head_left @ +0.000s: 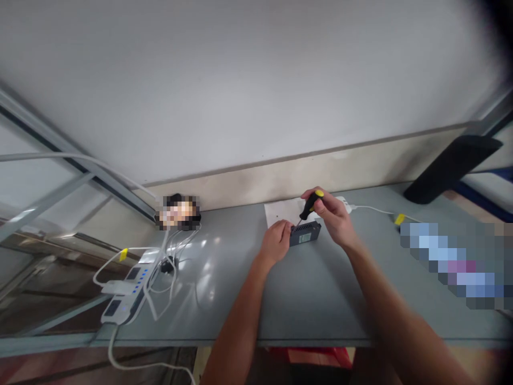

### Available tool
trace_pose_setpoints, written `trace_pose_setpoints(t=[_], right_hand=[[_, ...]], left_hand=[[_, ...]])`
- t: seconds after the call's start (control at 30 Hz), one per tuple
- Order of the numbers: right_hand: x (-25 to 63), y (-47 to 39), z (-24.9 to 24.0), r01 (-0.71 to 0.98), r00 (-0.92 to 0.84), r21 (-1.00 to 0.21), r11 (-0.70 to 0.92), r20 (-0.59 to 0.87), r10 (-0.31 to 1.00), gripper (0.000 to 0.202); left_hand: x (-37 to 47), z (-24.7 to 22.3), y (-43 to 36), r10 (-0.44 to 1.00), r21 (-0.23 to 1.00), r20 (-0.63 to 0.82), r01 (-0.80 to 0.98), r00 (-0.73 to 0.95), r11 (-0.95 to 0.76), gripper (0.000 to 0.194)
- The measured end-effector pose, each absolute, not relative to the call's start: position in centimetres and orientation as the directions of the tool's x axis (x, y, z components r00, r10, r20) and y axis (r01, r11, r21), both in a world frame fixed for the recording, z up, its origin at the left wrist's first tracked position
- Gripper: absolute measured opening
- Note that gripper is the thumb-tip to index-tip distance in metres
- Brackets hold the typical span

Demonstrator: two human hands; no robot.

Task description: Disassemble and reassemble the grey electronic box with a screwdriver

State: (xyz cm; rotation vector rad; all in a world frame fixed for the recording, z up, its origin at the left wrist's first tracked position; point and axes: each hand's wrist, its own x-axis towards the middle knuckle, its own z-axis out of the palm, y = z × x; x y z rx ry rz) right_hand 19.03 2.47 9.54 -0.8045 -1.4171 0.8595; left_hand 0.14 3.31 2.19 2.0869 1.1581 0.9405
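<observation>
I can't make out whether the tip of the screwdriver (308,210) touches the box (306,236); it is too small and dark up there. My right hand (337,222) is closed round the black-and-yellow handle, its butt up and to the right, the shaft slanting down-left to the top edge of the box. My left hand (276,240) pinches the left end of the box and hides it. The box stands on a long edge on the counter (236,305), long axis running left to right, labelled face toward me. Behind it lies white paper (274,215), partly covered by my hands. Well to the left sits a power strip (125,308); far right, a black cylinder (452,167) leans. Pixelation hides a patch on either side.
</observation>
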Motion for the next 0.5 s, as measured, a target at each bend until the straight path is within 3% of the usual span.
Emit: trace_pose_setpoints(t=[0.17,0.33,0.5], right_hand=[[19.4,2.5,8.2,0.041,0.226,-0.886,0.463,0.459,0.859,0.029],[19.3,3.1,7.2,0.085,0.321,-0.910,0.407,0.411,0.853,0.034],[19.6,4.3,5.8,0.061,0.393,-0.946,0.319,0.316,0.863,0.039]], left_hand=[[-0.4,2.9,3.2,0.852,0.790,0.324,0.378,0.410,-0.483,0.034],[-0.8,3.1,3.3,0.838,0.817,0.334,0.312,0.431,-0.486,0.021],[-0.9,3.3,3.4,0.838,0.824,0.317,0.308,0.445,-0.475,0.023]])
